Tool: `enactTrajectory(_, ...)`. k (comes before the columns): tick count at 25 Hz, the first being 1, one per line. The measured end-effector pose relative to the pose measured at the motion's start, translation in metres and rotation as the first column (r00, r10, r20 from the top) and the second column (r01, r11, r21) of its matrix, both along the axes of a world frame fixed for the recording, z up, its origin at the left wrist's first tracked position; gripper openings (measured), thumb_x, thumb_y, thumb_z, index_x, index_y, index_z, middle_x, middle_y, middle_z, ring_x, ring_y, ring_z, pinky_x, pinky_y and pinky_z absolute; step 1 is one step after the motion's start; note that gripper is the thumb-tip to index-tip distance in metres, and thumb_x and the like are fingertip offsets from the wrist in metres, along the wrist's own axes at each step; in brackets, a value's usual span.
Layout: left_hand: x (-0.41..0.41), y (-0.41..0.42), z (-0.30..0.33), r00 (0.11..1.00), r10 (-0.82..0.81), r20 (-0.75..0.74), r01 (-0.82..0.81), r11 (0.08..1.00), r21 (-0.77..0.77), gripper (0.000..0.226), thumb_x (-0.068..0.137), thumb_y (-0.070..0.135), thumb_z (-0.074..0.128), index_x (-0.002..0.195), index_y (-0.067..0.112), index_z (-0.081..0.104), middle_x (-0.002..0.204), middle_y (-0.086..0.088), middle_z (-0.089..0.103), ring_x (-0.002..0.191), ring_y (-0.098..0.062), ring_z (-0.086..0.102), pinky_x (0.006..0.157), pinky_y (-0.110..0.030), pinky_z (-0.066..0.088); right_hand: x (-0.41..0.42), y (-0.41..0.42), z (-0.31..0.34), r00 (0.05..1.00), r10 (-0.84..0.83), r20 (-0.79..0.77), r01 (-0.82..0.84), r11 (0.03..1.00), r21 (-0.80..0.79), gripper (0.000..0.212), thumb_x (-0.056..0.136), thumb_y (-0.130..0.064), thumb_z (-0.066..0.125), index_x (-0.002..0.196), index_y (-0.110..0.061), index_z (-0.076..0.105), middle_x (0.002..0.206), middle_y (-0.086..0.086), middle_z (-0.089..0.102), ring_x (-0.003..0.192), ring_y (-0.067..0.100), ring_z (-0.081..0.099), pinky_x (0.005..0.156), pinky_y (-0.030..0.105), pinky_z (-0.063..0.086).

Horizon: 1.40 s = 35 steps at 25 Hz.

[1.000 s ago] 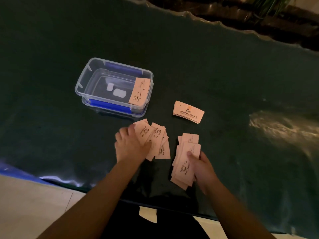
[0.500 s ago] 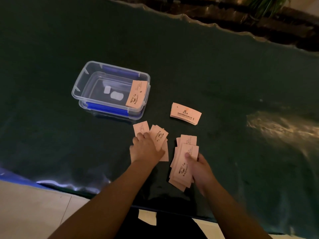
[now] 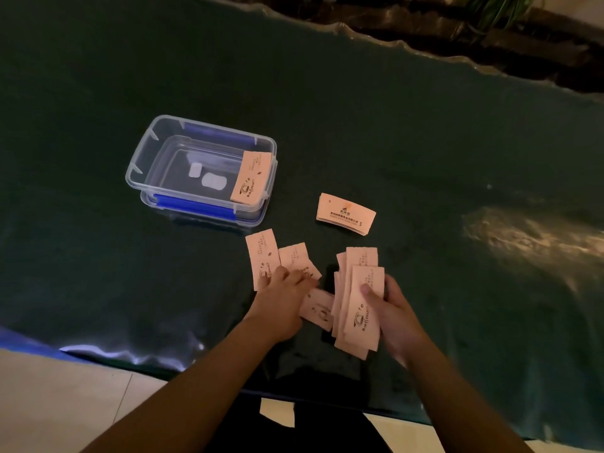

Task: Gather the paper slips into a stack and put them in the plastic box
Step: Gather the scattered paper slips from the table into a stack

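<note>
Clear plastic box point(image 3: 153, 160), one only, stands open on the dark green tabletop point(image 3: 408, 132), with blue clips on its long sides and two pale patches on its floor. One pink slip point(image 3: 251, 176) leans inside against its right wall, printed with a coffee cup and the word "COFFEE".

Right of the box, well apart from it, lies one small pile point(image 3: 345, 213) of slips showing small print too fine to read.

Nearer the body, the left hand point(image 3: 281, 305) presses flat, fingers spread, on three loose slips point(image 3: 262, 255). Just beside it the right hand point(image 3: 397, 317) holds a fanned stack point(image 3: 358, 308) of slips, thumb on top and fingers curled beneath; its count cannot be told. The top slip carries the same cup and "COFFEE".
</note>
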State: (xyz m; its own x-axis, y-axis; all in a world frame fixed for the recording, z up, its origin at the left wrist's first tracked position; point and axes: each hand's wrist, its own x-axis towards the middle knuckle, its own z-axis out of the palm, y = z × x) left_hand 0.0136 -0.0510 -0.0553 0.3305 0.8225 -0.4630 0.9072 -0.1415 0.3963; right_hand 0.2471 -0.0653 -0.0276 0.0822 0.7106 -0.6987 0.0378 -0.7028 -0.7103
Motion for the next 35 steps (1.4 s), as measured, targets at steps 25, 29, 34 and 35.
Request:
enactTrajectory(25,0.031,-0.044,0.013,0.561,0.678,0.475,-0.387,0.722,-0.573,0.033,0.097,0.020,0.063,0.123,0.042,0.066,0.123,0.017,0.071,0.120,-0.011,0.064,0.092,-0.024,0.051,-0.023,0.003,-0.010,0.910,0.383,0.161,-0.382,0.923,-0.036,0.038,0.097,-0.037,0.074,0.130,-0.025,0.060,0.120,-0.008,0.072,0.099,0.009,0.068,0.070,0.027,0.050)
enactTrajectory(29,0.012,-0.028,0.007,0.884,0.397,0.246,-0.402,0.915,-0.031,0.053,0.092,0.034,0.066,0.143,0.034,0.051,0.142,0.008,0.056,0.124,-0.010,0.054,0.103,-0.033,0.051,-0.018,-0.012,-0.018,0.986,0.150,0.075,-0.144,0.987,-0.074,0.031,0.096,-0.038,0.075,0.124,-0.027,0.068,0.104,0.001,0.083,0.087,0.021,0.080,0.061,0.033,0.061)
enactTrajectory(34,-0.008,-0.008,0.000,0.921,0.321,-0.219,-0.297,0.945,0.136,0.085,0.077,0.057,0.073,0.147,0.020,0.042,0.143,-0.006,0.042,0.128,-0.027,0.043,0.105,-0.045,0.045,-0.001,-0.011,-0.018,0.999,-0.045,-0.031,0.041,0.994,-0.100,0.026,0.097,-0.033,0.075,0.121,-0.025,0.072,0.100,0.008,0.085,0.092,0.032,0.082,0.082,0.053,0.066)
enactTrajectory(35,-0.010,-0.007,-0.002,0.934,0.280,-0.221,-0.258,0.958,0.122,0.083,0.077,0.056,0.073,0.147,0.021,0.045,0.143,-0.006,0.044,0.128,-0.026,0.042,0.105,-0.046,0.045,0.002,-0.009,-0.017,0.998,-0.055,-0.039,0.052,0.994,-0.094,0.027,0.097,-0.033,0.075,0.123,-0.025,0.072,0.102,0.009,0.085,0.094,0.033,0.081,0.086,0.055,0.065)
